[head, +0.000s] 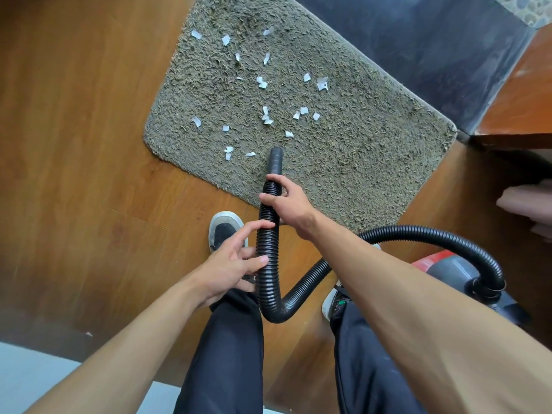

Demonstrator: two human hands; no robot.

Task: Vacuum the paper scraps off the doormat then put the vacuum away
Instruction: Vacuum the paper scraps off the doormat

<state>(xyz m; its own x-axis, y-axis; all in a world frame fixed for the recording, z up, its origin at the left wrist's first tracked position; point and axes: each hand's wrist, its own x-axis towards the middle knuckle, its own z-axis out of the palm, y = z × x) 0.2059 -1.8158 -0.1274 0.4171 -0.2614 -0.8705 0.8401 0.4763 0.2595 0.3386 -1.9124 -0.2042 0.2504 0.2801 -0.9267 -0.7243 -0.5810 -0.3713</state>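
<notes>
Your right hand (pixel 288 204) is clamped round the black ribbed plastic vacuum hose (pixel 267 264) just behind its smooth nozzle (pixel 276 158), which points at the shaggy grey-brown rectangular doormat (pixel 358 150). Your left hand (pixel 233 264) lies lower down, its straight, spread fingers touching the hose. Torn white paper scraps (pixel 304 110) lie scattered on the mat from 10 to 1 o'clock of the nozzle. At 4 o'clock sits what looks like the red-and-grey vacuum body (pixel 448 265).

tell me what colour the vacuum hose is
Black, with ribbed corrugations. The head view shows the vacuum hose clearly, gripped by the right hand.
</notes>
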